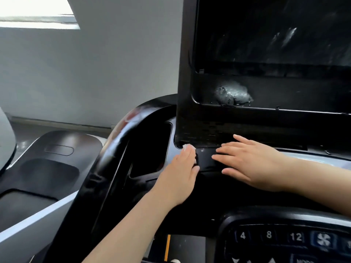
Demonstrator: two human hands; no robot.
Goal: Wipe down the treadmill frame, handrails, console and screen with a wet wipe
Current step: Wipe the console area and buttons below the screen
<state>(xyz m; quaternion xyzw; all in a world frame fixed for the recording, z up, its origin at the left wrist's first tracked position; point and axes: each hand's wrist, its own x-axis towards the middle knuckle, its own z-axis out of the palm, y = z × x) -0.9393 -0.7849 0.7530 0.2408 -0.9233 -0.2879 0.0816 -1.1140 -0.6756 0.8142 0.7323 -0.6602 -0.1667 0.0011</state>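
Two bare hands work the glossy black console [207,188] above the numbered speed buttons [269,235]: the left hand [178,175] presses a small white wet wipe [188,147] under its fingertips into the corner where the console meets the screen housing, while the right hand [250,162] lies flat with straight fingers, holding nothing. Console wiping looks to be the step in hand. Farther up, the screen [275,31] shows streaks and the ledge beneath it a wet smear [233,95], so the next move probably calls for lifting the wipe there.

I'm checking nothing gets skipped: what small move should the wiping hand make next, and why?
Probably slide the left hand and its wet wipe rightward along the console ledge below the screen; the right hand lies flat there and should lift away.
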